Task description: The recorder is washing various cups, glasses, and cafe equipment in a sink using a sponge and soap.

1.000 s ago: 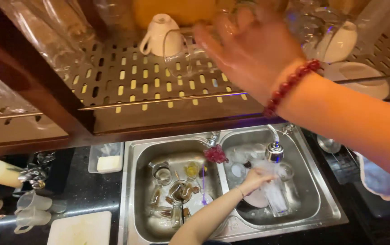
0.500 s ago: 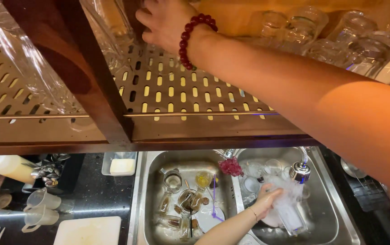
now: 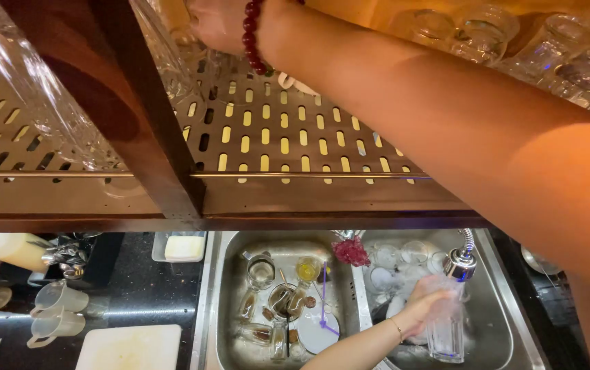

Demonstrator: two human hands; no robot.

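**One hand up on the drying shelf, the other at the sink**

The right hand reaches up to the 12 o'clock edge of the view, a red bead bracelet round its wrist. It rests among clear glasses on the perforated metal shelf; the fingers run out of the picture at the top, so I cannot tell whether they are closed on anything. A tall clear glass lies tilted just at the hand's 8 o'clock side, against the dark wooden post. More upturned glasses stand at 1 o'clock on the same shelf.

Down at 5 o'clock, the left hand holds a tall clear tumbler, fingers wrapped round its upper part. The tumbler stands upright in the right-hand basin of the steel sink, directly under the spray tap. The left basin, at 6 o'clock, holds small glasses, a white saucer and a purple stirrer.

On the dark tabletop at 7 o'clock lie a white cutting board and two clear jugs, with a cream squeeze bottle at 9 o'clock.
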